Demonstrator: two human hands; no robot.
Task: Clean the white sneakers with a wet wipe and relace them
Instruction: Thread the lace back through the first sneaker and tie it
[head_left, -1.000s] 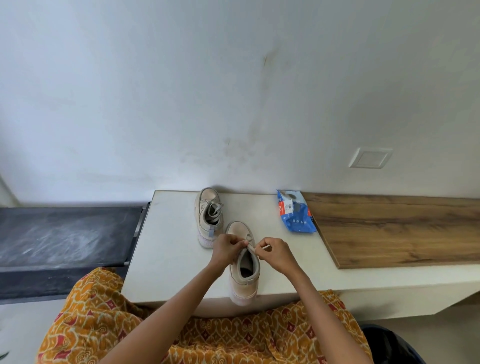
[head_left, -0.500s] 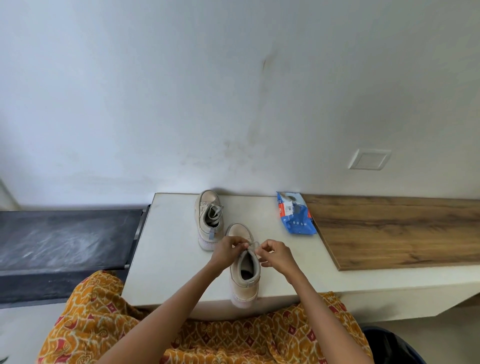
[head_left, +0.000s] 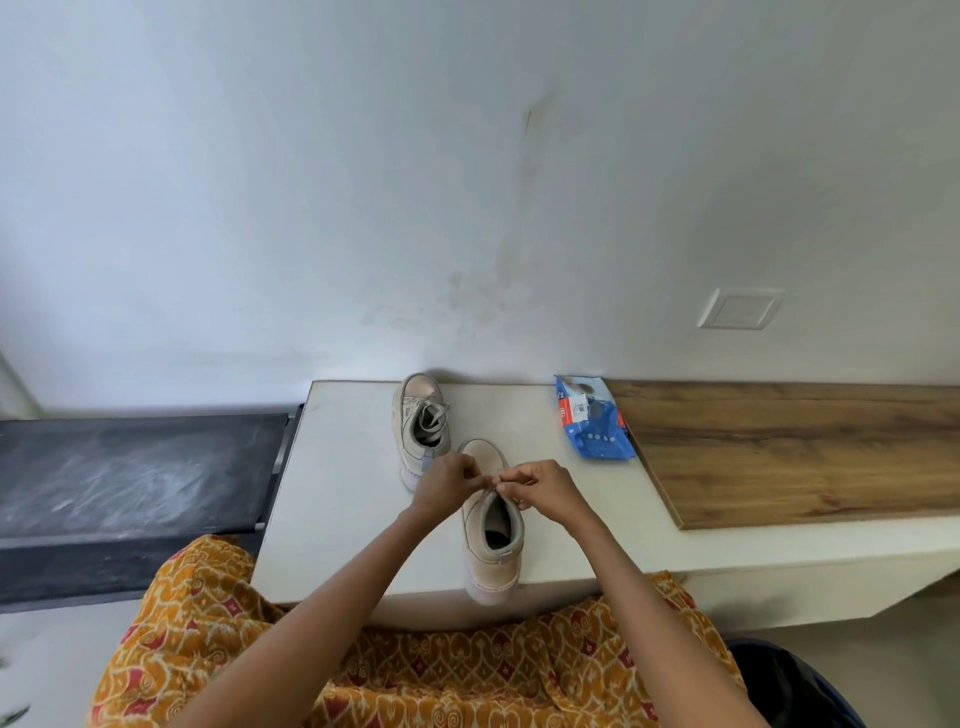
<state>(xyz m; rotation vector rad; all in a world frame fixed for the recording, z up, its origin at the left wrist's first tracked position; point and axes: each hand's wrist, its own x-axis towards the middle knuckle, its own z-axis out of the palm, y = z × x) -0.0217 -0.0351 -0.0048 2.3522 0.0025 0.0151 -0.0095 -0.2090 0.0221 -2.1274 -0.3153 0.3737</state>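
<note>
Both hands (head_left: 498, 488) at near sneaker's (head_left: 491, 540) lace, fingers curled.

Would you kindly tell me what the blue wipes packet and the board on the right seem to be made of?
Blue wipes packet: likely thin plastic film, slightly glossy; it is crinkled and carries a printed label. Board: wood or wood-look laminate, matte; brown grain streaks run along it, and the look cannot settle which.

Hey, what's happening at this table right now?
A person sits at a white table working on the nearer beige-white sneaker. The left hand and right hand meet over its tongue, pinching what looks like a lace end. The second sneaker, loosely laced, stands behind. A blue wet-wipe packet lies to the right.
</note>
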